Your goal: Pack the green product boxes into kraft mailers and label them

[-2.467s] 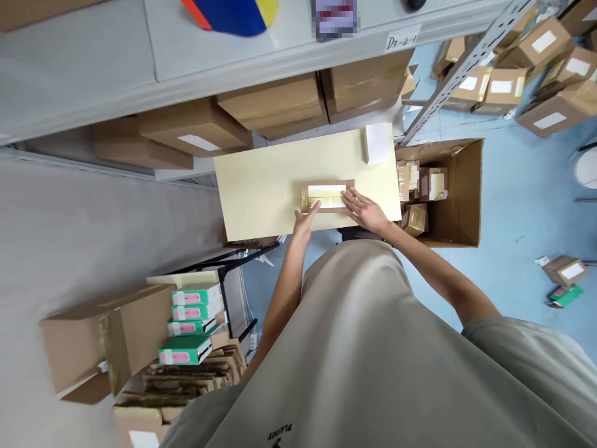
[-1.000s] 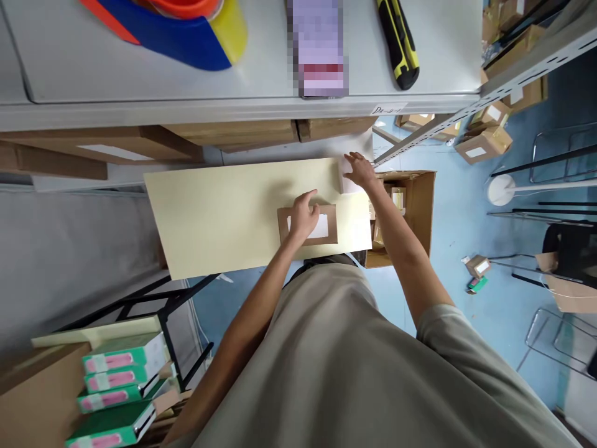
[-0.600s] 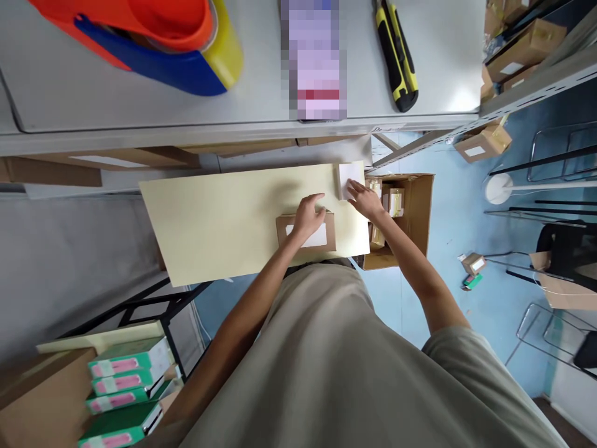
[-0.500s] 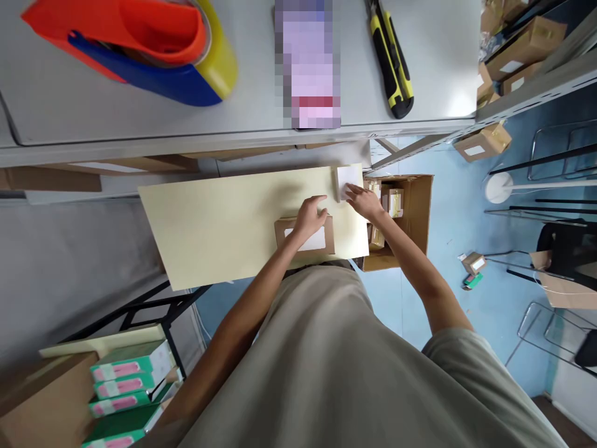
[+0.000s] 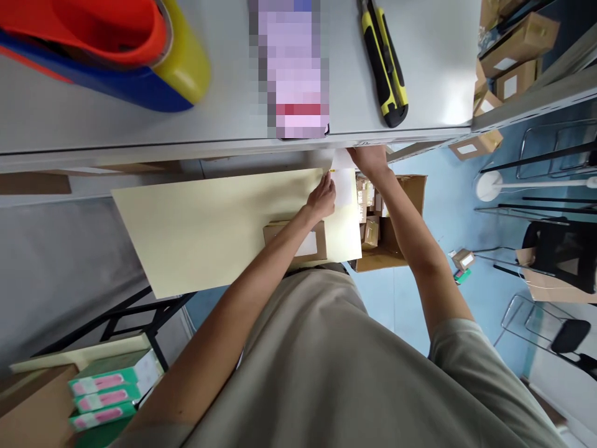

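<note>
On the pale yellow board lies a white stack of what look like paper labels. A white label sheet is raised from its far end, partly under the shelf edge. My right hand grips that sheet at its right side; the shelf edge hides some of the fingers. My left hand has its fingers pressed together at the stack's left edge; what they pinch is too small to make out. Nearer my body, a small cardboard box with a white label sits partly beneath my left forearm.
Above the board, a grey shelf holds a tape dispenser, a blurred-out pinkish item and a yellow-black utility knife. An open carton with several small boxes stands at the board's right. Green boxes are stacked lower left.
My right hand has moved away from my body, lifting a white sheet off the stack. My left hand has gone from above the box to the stack's edge and its fingers have closed.
</note>
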`<state>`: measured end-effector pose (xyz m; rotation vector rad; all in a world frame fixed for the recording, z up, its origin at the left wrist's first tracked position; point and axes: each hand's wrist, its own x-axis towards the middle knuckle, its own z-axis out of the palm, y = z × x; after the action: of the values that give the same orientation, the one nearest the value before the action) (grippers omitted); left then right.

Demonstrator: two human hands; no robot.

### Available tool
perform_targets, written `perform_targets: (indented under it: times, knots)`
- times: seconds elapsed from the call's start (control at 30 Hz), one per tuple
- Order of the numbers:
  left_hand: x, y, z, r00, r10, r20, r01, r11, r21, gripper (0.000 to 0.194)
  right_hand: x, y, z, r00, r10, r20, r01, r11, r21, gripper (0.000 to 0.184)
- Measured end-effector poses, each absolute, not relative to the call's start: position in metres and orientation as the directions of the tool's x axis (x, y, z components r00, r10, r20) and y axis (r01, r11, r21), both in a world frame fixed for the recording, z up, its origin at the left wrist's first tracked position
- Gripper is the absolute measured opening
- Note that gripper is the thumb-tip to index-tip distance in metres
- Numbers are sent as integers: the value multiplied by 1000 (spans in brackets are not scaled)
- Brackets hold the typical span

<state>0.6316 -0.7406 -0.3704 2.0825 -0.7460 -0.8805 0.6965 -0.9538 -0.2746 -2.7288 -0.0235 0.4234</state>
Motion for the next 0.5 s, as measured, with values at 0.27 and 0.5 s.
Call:
perform_targets:
  times: [0.27, 0.5]
  knots:
    - [631, -745, -380, 634, -706, -315, -182, -533, 827, 98, 699, -947, -277, 935, 3, -355, -134, -924, -360, 65]
    - [631, -749, -373, 615, -697, -370, -182, -582, 793, 117, 699, -954, -290, 950, 17, -313, -124, -898, -423, 68]
